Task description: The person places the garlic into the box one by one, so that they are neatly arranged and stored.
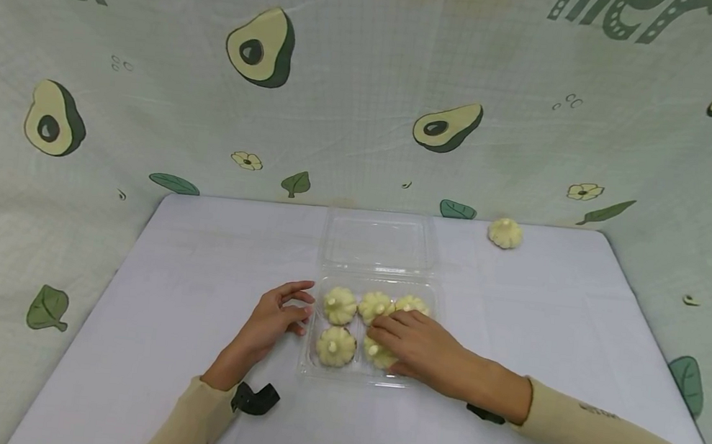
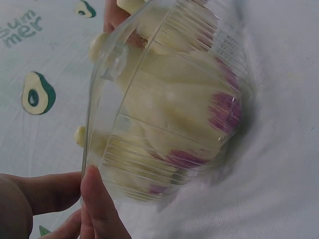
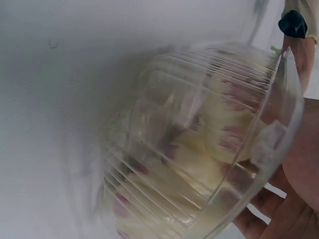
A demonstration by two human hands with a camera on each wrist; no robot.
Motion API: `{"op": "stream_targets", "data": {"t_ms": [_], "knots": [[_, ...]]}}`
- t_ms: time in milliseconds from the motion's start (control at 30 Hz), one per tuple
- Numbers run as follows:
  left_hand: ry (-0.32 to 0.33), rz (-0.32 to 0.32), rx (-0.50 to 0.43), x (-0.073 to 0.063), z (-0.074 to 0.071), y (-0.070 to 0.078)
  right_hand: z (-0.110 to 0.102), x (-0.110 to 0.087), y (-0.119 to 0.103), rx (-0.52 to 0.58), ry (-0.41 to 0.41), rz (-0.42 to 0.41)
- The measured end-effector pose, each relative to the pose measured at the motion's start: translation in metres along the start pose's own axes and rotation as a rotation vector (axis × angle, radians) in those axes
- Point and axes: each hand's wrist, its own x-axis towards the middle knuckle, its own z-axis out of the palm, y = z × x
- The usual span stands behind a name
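A clear plastic clamshell container (image 1: 345,374) lies with its lid (image 1: 380,242) folded back. Inside are pale garlic bulbs: three along the back row and two in the front row, with purple patches low on their sides in the wrist views. My left hand (image 1: 274,317) is at the left side, thumb and finger pinching the rim (image 2: 88,124). From the right, my right hand (image 1: 424,348) reaches over the tray and grips the front-row garlic bulb (image 1: 379,355) beside the front-left garlic bulb (image 1: 335,347). Its fingers partly cover that bulb and the back-right garlic bulb (image 1: 412,303).
Another garlic bulb (image 1: 505,233) sits alone at the back right edge of the white-covered table (image 1: 197,249). A curtain (image 1: 359,70) printed with avocados and leaves hangs behind and along both sides. Black wrist mounts (image 1: 255,399) are strapped below both hands.
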Motion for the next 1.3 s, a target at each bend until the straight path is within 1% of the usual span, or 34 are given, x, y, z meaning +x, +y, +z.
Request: {"op": "stream_targets", "data": {"t_ms": [267,400,567,967,1300], "knots": [[0.006,-0.003,-0.011,0.001,0.000,-0.001,0.001,0.005,0.000,-0.048,-0.028,-0.024],[0.006,-0.004,-0.016,0.001,0.000,-0.001,0.002,0.007,-0.001,-0.071,-0.051,-0.027],[0.005,-0.005,-0.018,0.001,0.000,0.000,0.005,0.009,-0.001,-0.085,-0.057,-0.026],[0.007,-0.001,-0.018,0.001,0.001,0.000,0.006,0.012,-0.002,-0.078,-0.042,-0.016],[0.006,0.000,-0.021,-0.001,0.002,0.002,0.006,0.010,-0.001,-0.084,-0.055,-0.008]]}}
